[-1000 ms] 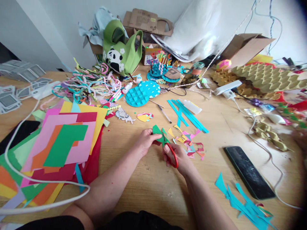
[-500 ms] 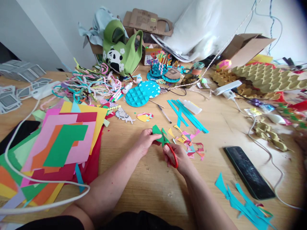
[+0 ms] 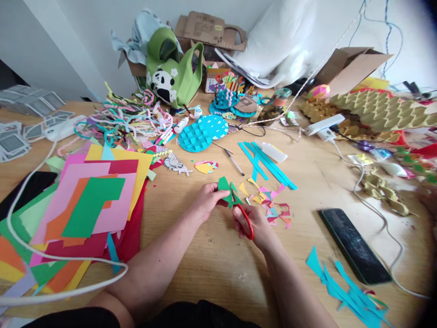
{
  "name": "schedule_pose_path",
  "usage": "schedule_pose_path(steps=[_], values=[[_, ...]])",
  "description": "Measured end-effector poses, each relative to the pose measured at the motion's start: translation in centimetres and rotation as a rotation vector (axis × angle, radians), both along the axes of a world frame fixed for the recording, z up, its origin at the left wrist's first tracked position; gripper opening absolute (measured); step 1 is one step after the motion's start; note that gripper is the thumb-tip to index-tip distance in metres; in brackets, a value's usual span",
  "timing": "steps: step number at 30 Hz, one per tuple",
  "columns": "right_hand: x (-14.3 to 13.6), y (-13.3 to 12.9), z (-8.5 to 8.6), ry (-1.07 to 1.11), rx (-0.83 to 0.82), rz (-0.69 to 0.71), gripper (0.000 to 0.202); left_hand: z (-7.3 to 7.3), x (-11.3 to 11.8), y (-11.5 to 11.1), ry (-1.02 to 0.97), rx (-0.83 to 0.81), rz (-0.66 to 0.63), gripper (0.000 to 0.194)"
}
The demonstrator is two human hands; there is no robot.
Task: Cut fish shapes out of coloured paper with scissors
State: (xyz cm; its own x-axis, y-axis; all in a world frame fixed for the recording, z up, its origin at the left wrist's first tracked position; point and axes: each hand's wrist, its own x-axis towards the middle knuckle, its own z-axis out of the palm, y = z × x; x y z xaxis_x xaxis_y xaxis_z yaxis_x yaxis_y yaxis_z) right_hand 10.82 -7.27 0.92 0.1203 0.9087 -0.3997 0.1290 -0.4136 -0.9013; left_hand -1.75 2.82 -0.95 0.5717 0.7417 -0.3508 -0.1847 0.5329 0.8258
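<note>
Between the thumb and fingers of my left hand point(image 3: 209, 200) is a small piece of green paper point(image 3: 223, 185). My right hand point(image 3: 256, 224) grips red-handled scissors point(image 3: 250, 224), whose blades lie in the green paper, with a narrow flap standing off to their right. Just right of my hands lie small paper scraps point(image 3: 273, 207) in yellow, pink and red. A paper fish point(image 3: 206, 167) with a yellow body rests beyond my left hand, beside a grey paper cut-out point(image 3: 176, 164).
Stacked coloured paper point(image 3: 112, 200) covers the left side, crossed by a white cable point(image 3: 78, 287). A phone point(image 3: 355, 246) and blue strips point(image 3: 351, 291) lie at right. Farther back are blue ovals point(image 3: 196, 135), a pen point(image 3: 235, 163), blue paper strips point(image 3: 269, 164) and a green panda bag point(image 3: 174, 73).
The green paper has tilted slightly, and its top edge sits a little higher and farther right. Both hands stay almost in place, the scissors still in the paper.
</note>
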Motion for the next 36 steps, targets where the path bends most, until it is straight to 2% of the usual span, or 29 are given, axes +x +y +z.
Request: schedule_pose_path(steps=[36], values=[[-0.05,0.02,-0.23,0.002,0.015,-0.002,0.056,0.25,-0.04,-0.11,0.021,0.013,-0.029,0.025]])
